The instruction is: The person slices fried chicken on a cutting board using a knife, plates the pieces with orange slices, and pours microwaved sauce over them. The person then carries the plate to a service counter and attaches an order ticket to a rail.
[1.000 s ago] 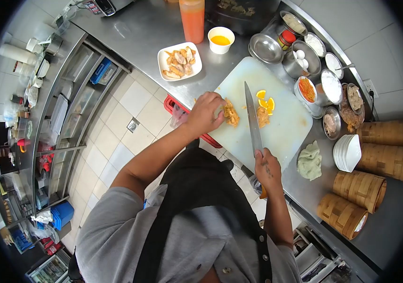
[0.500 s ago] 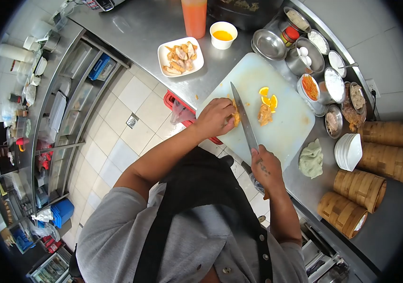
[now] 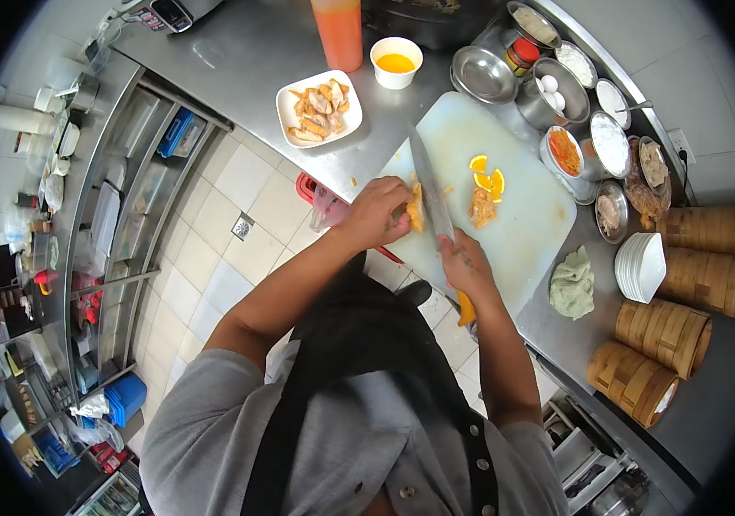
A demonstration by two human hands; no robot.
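My right hand [image 3: 465, 261] is wrapped round the yellow handle of a long knife [image 3: 433, 185], whose blade lies over the left part of the white cutting board [image 3: 526, 189]. Just left of the blade, my left hand [image 3: 376, 213] has its fingers closed on a piece of orange-brown food [image 3: 416, 209] at the board's edge. Right of the knife sit several orange slices [image 3: 496, 185] and a small heap of chopped food [image 3: 482, 208]. The fingertips of my left hand are partly hidden.
Beyond the board stand a square dish of food pieces [image 3: 318, 109], a cup of yellow liquid [image 3: 396, 64] and an orange bottle [image 3: 337, 34]. Metal bowls [image 3: 484, 74], a green cloth [image 3: 572, 284], stacked white dishes [image 3: 640, 267] and bamboo steamers [image 3: 633, 383] line the right side.
The knife and my right hand have moved left, and the blade is now nearer my left hand. The yellow handle end now shows below my right hand. The whole view has shifted slightly.
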